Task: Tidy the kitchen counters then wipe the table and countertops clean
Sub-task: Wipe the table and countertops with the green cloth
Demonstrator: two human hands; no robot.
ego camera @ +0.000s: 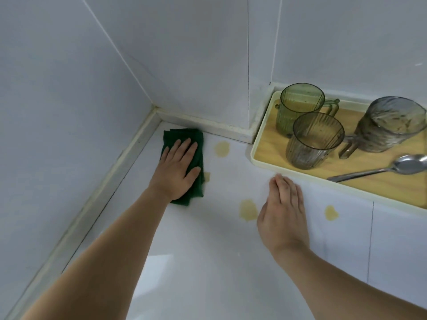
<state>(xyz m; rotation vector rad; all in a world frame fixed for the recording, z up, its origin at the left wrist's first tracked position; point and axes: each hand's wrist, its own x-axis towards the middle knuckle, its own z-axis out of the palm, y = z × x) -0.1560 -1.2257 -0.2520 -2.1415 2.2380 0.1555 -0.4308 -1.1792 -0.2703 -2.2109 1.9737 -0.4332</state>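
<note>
The left hand presses flat on the green cloth in the counter corner, the right hand rests flat, and a big swipe could smear the yellow spots or bump the tray of cups.

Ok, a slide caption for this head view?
Left hand presses a green cloth on the stained counter; right hand rests beside the tray.

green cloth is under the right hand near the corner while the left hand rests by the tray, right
Not quite: the hands are swapped. The head view shows the left hand pressing flat on the green cloth near the corner, while the right hand rests on the counter by the tray.
</note>
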